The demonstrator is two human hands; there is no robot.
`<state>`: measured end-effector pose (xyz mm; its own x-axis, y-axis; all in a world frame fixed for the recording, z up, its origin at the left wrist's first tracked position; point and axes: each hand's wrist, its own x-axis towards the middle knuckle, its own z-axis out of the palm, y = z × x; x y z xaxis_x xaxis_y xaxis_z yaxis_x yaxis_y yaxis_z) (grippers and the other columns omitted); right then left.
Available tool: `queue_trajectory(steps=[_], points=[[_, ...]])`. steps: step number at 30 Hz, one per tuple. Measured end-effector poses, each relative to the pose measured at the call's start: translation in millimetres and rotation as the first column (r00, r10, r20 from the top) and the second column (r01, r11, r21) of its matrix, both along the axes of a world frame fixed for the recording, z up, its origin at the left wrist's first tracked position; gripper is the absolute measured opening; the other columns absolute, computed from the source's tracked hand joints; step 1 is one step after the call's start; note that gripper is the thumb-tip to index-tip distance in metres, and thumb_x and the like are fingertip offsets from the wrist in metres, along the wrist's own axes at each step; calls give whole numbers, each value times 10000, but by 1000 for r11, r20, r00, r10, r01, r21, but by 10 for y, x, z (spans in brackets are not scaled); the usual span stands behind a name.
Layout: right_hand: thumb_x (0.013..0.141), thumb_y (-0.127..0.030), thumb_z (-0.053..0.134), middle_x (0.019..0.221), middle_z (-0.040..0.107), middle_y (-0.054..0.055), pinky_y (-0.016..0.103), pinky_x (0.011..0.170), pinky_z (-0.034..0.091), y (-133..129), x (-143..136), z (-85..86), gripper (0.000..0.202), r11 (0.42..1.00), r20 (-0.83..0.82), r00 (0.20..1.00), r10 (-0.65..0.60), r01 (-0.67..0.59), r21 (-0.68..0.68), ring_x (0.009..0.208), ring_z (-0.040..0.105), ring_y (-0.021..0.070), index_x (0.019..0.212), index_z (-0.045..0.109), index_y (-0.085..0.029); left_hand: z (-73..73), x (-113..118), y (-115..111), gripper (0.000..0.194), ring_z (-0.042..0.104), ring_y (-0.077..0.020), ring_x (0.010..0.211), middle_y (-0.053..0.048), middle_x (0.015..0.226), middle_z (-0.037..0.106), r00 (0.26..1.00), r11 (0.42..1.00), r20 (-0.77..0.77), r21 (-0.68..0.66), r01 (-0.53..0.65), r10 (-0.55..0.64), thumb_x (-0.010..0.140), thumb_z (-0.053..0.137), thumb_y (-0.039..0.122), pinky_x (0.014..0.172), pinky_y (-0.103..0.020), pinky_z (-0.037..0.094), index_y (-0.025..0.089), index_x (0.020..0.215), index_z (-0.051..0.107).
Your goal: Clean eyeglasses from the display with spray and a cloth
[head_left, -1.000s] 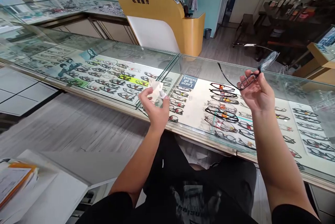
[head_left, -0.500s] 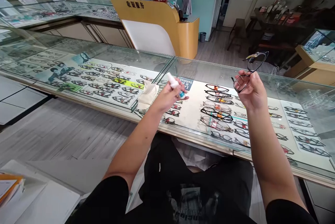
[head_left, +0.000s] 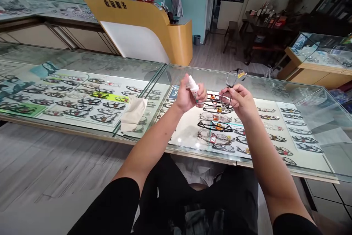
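Note:
My left hand (head_left: 188, 94) is wrapped round a small white spray bottle (head_left: 194, 87), its nozzle end pointing up. Just to the right, my right hand (head_left: 240, 101) pinches a pair of eyeglasses (head_left: 231, 79) with dark rims. One lens stands above my fingers and carries a yellow sticker; the other is partly behind them. Both hands are above the glass display counter, close together but apart. A cream cleaning cloth (head_left: 134, 114) lies on the glass left of my left hand.
Rows of eyeglasses (head_left: 217, 125) fill the glass display case (head_left: 176, 149) below my hands. Beyond it stands a yellow cashier desk (head_left: 178, 40). A second glass case (head_left: 308, 64) is at the right, and a small bin (head_left: 197, 40) is on the floor.
My hands have come closer together; the right moved left and lower with the eyeglasses, which have turned. The left hand has turned the spray bottle. The view has shifted right.

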<state>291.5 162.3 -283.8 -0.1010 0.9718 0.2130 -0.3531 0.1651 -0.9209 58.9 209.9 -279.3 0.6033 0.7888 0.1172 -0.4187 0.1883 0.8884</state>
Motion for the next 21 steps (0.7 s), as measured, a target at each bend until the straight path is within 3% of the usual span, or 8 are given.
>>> queue_trajectory(steps=[5, 9, 13, 21], points=[[892, -471, 879, 1029, 822, 27, 436, 942, 669, -85, -107, 11, 311, 992, 36, 994, 99, -96, -76, 987, 788, 218, 881, 648, -262, -141, -44, 46, 752, 507, -170, 643, -27, 664, 467, 981, 977, -97, 148, -154, 170, 848, 472, 934, 563, -317, 444, 212, 658, 556], [916, -446, 856, 1051, 823, 36, 454, 1013, 640, -169, -203, 19, 264, 982, 60, 986, 159, -151, -117, 1044, 782, 226, 909, 669, -259, -203, -22, 40, 624, 523, -162, 684, -33, 728, 559, 908, 900, -219, 340, -272, 357, 898, 539, 806, 647, -320, 469, 209, 722, 589], [904, -455, 866, 1069, 818, 46, 446, 1019, 626, -211, -267, 1, 275, 976, 101, 977, 186, -172, -131, 1071, 774, 232, 907, 681, -252, -206, 12, -15, 593, 508, -157, 686, -24, 743, 560, 858, 832, -287, 496, -248, 426, 937, 541, 764, 663, -323, 435, 205, 743, 574], [879, -511, 879, 1069, 818, 40, 446, 1028, 616, -219, -303, -30, 322, 969, 120, 969, 217, -199, -145, 1032, 775, 225, 915, 681, -260, -260, 35, -10, 634, 506, -179, 700, -19, 742, 524, 835, 823, -342, 529, -208, 431, 924, 536, 820, 708, -356, 404, 212, 745, 546]])
